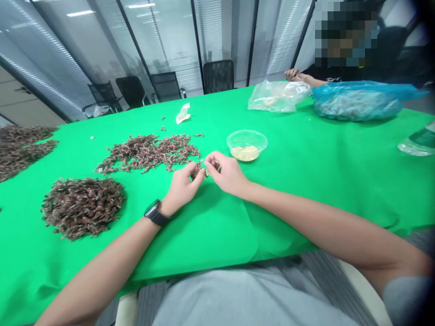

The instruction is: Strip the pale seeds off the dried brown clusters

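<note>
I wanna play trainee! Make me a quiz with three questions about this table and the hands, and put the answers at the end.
1. Fill the gap: The tablecloth is coloured ____.
2. Pick one. What is in the clear plastic bowl?
A) Blue water
B) Small pale bits
C) Black buttons
3. True or false: The right hand is nearer to the bowl than the left hand is.

Key:
1. green
2. B
3. true
</note>
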The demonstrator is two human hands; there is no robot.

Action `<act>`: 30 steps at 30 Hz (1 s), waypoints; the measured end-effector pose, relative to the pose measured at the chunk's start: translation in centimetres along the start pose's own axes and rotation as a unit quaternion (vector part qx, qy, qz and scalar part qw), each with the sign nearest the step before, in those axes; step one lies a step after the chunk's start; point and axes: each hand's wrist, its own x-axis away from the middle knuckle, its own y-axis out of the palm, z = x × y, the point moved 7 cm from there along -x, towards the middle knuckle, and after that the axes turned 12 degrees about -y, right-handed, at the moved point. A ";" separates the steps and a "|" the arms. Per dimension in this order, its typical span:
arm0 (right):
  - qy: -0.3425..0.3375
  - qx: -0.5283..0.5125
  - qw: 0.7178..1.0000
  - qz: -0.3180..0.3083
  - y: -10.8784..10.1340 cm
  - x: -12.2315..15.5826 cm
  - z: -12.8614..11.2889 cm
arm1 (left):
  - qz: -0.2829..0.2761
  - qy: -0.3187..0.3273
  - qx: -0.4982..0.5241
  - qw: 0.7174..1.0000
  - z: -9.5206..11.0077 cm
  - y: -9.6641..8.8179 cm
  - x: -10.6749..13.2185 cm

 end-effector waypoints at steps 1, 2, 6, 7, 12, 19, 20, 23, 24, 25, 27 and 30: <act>-0.002 0.002 1.000 -0.007 0.0 0.0 -0.1 | 0.001 0.001 -0.006 1.000 0.0 0.0 0.0; -0.004 0.003 1.000 -0.014 0.1 0.0 -0.2 | 0.002 0.001 -0.009 1.000 -0.1 0.0 0.0; -0.017 0.016 0.999 -0.032 0.2 0.1 -0.5 | 0.002 0.015 -0.035 0.999 -0.3 0.2 0.0; -0.019 0.017 0.999 -0.036 0.3 0.1 -0.6 | 0.001 0.021 -0.047 0.999 -0.3 0.3 0.0; -0.026 0.023 0.998 -0.052 0.3 0.1 -0.8 | -0.008 0.039 -0.098 0.994 -0.1 0.4 0.1; -0.030 0.030 0.997 -0.062 0.4 0.2 -0.7 | -0.007 0.036 -0.101 0.994 -0.2 0.5 0.1; -0.034 0.032 0.997 -0.064 0.4 0.2 -0.8 | -0.006 0.035 -0.101 0.994 -0.3 0.5 0.1; -0.040 0.040 0.996 -0.064 0.4 0.2 -0.8 | -0.006 0.033 -0.105 0.994 -0.3 0.6 0.0; -0.040 0.042 0.996 -0.061 0.4 0.3 -0.7 | -0.006 0.033 -0.107 0.994 -0.3 0.6 0.0; -0.038 0.045 0.997 -0.058 0.4 0.3 -0.7 | -0.006 0.033 -0.108 0.994 -0.3 0.6 0.0; -0.032 0.047 0.997 -0.057 0.4 0.3 -0.7 | -0.006 0.032 -0.110 0.993 -0.4 0.6 0.0; -0.024 0.048 0.997 -0.059 0.4 0.3 -0.6 | -0.007 0.030 -0.115 0.993 -0.4 0.6 0.0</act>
